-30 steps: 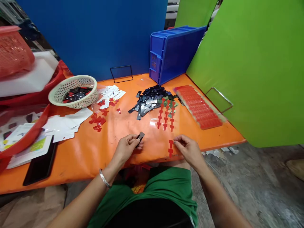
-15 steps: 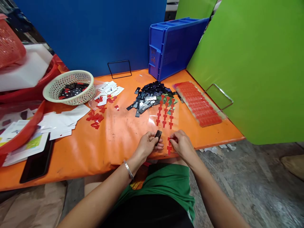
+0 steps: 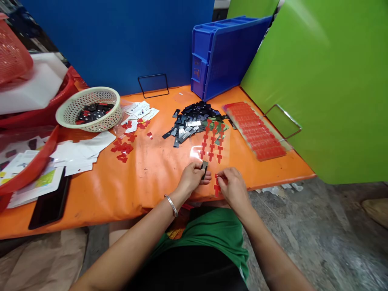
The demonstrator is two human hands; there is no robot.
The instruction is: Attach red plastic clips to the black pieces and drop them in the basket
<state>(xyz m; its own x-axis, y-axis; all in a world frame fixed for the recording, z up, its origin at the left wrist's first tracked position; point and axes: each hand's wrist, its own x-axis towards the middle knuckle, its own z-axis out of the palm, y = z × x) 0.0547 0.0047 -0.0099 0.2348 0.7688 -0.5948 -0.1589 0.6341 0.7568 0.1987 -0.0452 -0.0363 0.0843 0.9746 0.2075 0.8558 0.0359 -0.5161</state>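
Orange table point(image 3: 145, 169), left hand point(image 3: 192, 178) – grip pinching black plate point(image 3: 205, 167), right hand point(image 3: 232, 186) – fingertips closed on red sticker point(image 3: 216, 182)

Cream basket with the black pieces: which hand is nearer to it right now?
Left. The left hand, pinching a small black piece, is at the table's near edge, right of the cream basket. The right hand lies farther right, at the red T-shaped stickers.

Left hand point(image 3: 191, 177) fingers pinched closed; right hand point(image 3: 230, 185) fingertips pinched, hands close together.
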